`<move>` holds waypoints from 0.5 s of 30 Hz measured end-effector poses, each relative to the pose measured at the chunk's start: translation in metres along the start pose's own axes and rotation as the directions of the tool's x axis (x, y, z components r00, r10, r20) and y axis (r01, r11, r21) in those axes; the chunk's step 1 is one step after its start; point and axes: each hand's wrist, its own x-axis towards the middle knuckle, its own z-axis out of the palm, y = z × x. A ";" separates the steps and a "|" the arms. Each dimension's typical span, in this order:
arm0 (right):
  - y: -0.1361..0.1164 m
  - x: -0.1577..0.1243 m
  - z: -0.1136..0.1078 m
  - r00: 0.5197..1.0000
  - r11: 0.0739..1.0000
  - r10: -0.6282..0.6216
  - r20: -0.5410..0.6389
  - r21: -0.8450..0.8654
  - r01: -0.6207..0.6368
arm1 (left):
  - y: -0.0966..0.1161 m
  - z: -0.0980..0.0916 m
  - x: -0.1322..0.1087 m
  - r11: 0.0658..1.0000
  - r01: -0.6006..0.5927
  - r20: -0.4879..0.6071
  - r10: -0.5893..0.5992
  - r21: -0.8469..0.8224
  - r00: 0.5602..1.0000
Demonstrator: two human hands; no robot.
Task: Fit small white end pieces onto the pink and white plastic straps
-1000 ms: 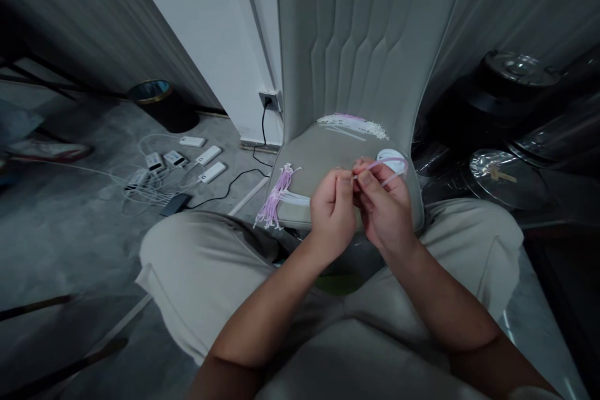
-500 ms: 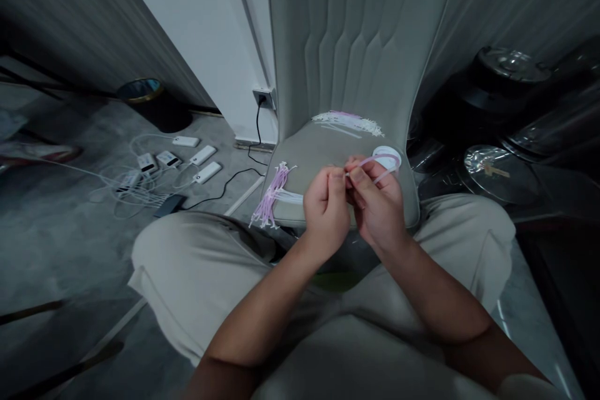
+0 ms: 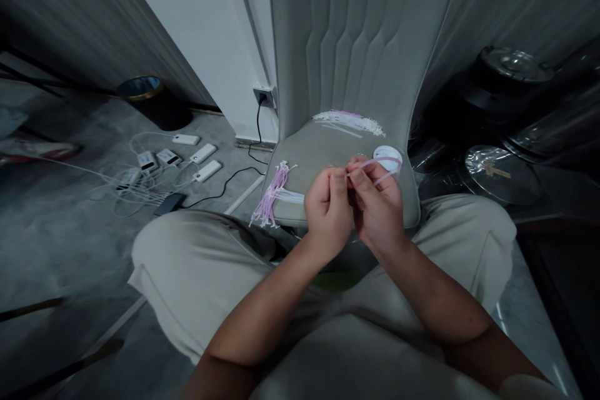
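Note:
My left hand (image 3: 328, 209) and my right hand (image 3: 379, 209) meet fingertip to fingertip above the front of a grey chair seat (image 3: 323, 153). Between them they pinch a thin pink and white strip (image 3: 391, 160), whose loop arches over my right fingers. A round white dish (image 3: 388, 151) lies just behind my right hand. To the left of my left hand, pink strips with white ends (image 3: 268, 200) lie in a bundle across several white strips (image 3: 289, 197). Further back on the seat is a pile of white and pink strips (image 3: 349, 120).
White power banks (image 3: 207, 170) and tangled cables (image 3: 124, 184) lie on the floor at left, near a black bin (image 3: 157, 103). A wall socket (image 3: 265, 97) has a black plug in it. Dark round objects (image 3: 506, 84) stand at right.
Both hands have barely moved and still pinch the strip. The view has shifted very slightly.

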 end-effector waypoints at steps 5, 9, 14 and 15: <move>0.001 -0.002 0.000 1.000 1.000 -0.022 0.007 0.009 0.022 | 0.001 0.000 -0.001 1.000 0.012 -0.010 -0.011 0.018 1.000; 0.001 -0.001 0.000 0.999 0.998 -0.049 -0.001 -0.028 0.049 | 0.002 -0.001 0.000 0.999 0.017 0.012 -0.017 0.031 1.000; 0.000 -0.001 0.000 0.998 0.996 -0.062 -0.009 -0.068 0.061 | 0.002 -0.001 -0.001 0.999 0.020 0.016 -0.021 0.033 1.000; 0.000 -0.001 0.000 0.999 0.997 -0.044 -0.017 -0.063 0.043 | 0.002 -0.001 -0.001 0.999 0.024 0.008 -0.024 0.030 1.000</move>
